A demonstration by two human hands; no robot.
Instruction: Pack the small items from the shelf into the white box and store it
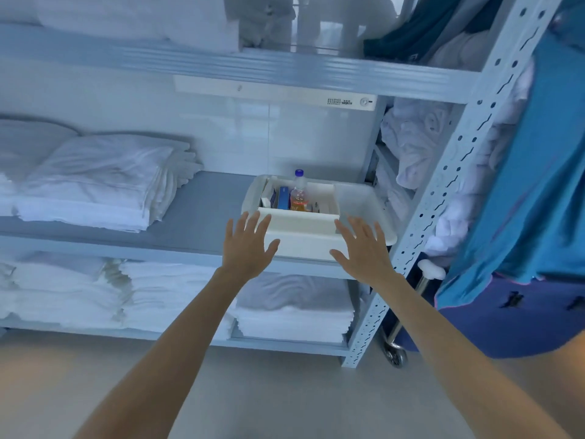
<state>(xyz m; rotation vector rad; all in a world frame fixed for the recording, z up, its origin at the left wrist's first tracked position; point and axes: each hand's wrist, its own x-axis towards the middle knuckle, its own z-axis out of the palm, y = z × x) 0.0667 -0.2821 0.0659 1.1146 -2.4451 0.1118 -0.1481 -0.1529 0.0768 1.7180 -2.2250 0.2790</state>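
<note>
Forearms [177, 343] stretch up from the bottom of the view, and both hands are at the shelf front; left hand [248, 245] and right hand [364, 250] are spread flat, fingers straight, no grip on anything; whether the fingertips touch the box I cannot tell. Between them sits the white box [300, 239], at the right end of the middle shelf [205, 210], its front wall seeming to hang a little past the shelf edge; that is the first worry, since a lopsided push or pull could tip it off toward the floor [285, 391]. Inside, a bottle [298, 194] with a blue cap stands upright, taller than the walls, beside a blue carton [282, 198]; one sharp shove and that bottle likely topples or jumps out. The box seems to sit in a wider white tray [364, 201], or it may be a lid; if the parts are loose, one may slide without the other. Further right, the slotted upright [443, 198] stands close, so a skewed push could jam the rim against it; to the left, folded white linen [95, 182] lies well apart.
</note>
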